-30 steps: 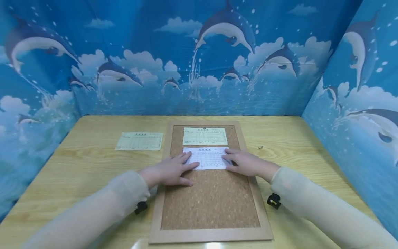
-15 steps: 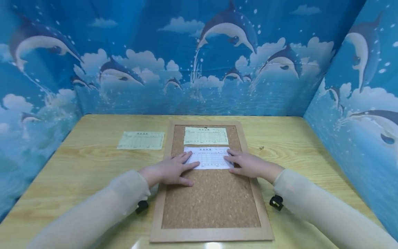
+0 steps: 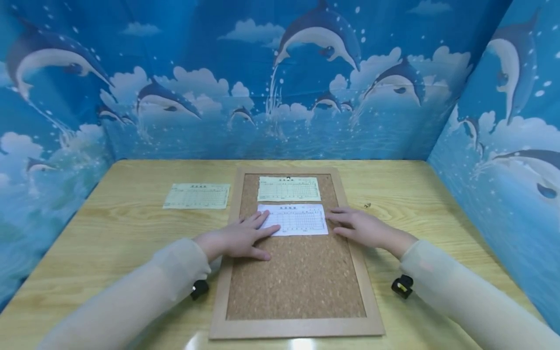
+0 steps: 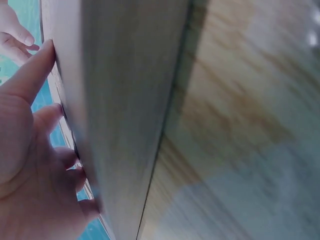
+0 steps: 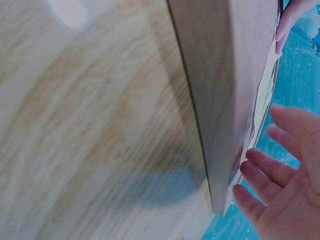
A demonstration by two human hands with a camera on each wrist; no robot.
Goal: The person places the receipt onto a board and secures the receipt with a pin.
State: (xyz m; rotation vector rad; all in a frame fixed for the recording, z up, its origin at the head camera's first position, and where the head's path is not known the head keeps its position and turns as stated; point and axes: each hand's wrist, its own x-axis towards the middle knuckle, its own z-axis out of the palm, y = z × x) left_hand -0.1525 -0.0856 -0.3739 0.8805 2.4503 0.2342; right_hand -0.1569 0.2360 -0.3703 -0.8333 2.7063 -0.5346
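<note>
A white printed form (image 3: 299, 221) lies on the cork board (image 3: 297, 282), just below a pale green form (image 3: 288, 189) fixed by a pin at its top edge. My left hand (image 3: 240, 238) rests with spread fingers on the white form's left end. At the form's right edge, my right hand (image 3: 365, 227) hovers over the board's frame, its fingers extended and holding nothing. The left wrist view shows the left fingertips (image 4: 50, 50) along the board's surface. In the right wrist view the right hand (image 5: 285, 175) has loosely bent fingers beside the frame.
Another pale green form (image 3: 197, 196) lies on the wooden table (image 3: 113, 233) left of the board. A few small metallic pieces (image 3: 367, 205) sit to the board's right. A blue dolphin-print curtain (image 3: 210, 121) stands behind the table and along both sides.
My right hand has slid off the white form's right end and moved right, uncovering that edge. The left hand stays on the form.
</note>
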